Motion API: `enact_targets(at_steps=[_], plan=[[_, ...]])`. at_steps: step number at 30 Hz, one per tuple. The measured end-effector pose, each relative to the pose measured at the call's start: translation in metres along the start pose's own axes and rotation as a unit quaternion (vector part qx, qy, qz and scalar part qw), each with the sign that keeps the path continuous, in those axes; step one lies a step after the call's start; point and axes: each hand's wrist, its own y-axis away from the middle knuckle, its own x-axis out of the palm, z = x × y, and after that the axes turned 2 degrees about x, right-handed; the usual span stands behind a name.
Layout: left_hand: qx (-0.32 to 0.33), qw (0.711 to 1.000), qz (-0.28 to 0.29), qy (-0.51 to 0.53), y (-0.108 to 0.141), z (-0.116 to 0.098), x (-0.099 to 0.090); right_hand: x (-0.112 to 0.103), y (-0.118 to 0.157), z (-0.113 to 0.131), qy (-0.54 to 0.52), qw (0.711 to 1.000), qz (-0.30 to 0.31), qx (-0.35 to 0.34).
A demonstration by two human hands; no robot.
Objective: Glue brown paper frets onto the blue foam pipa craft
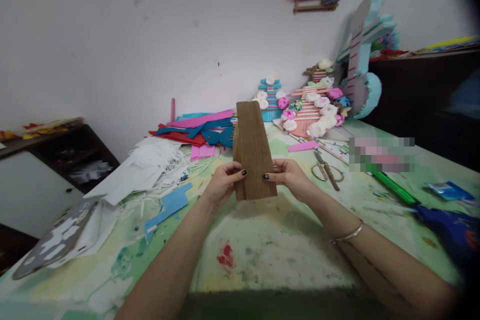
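Observation:
A flat brown wood-like panel [254, 152] is held up over the middle of the table, its top end leaning away from me. My left hand [224, 182] grips its left edge near the bottom, thumb on the front face. On the opposite edge, my right hand [290, 178] pinches the panel in the same way. Both hands' other fingers are partly hidden behind it. Gold-handled scissors [328, 170] lie to the right of my right hand. A cut blue sheet [170, 207] rests left of my left hand.
White sheets and strings [150, 165] pile up at the left, near a grey board [60, 237]. Coloured strips [198, 127] and flower-decorated crafts [311, 115] stand at the back. A green tool [393, 185] and blue packet [450, 191] lie right.

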Motion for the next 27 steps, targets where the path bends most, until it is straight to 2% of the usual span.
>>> enact_targets(at_steps=[4, 8, 17, 23, 27], plan=[[0.029, 0.999, -0.043, -0.012, -0.0033, 0.0072, -0.0012, -0.0013, -0.0008, -0.0008, 0.005, 1.000, 0.011, -0.002], [0.038, 0.998, -0.054, -0.011, -0.0047, 0.0102, -0.0009, -0.0028, -0.0019, -0.0032, 0.001, 1.000, 0.009, -0.008], [0.029, 0.999, -0.021, -0.016, -0.0042, 0.0100, -0.0030, -0.0028, -0.0014, 0.0022, -0.011, 1.000, 0.010, -0.013], [0.109, 0.992, -0.036, -0.044, -0.0044, 0.0109, -0.0011, -0.0042, -0.0027, 0.0010, -0.006, 1.000, 0.016, -0.022], [0.117, 0.990, -0.060, -0.045, -0.0041, 0.0096, 0.0004, -0.0045, -0.0039, -0.0015, 0.003, 0.999, 0.013, -0.038]])
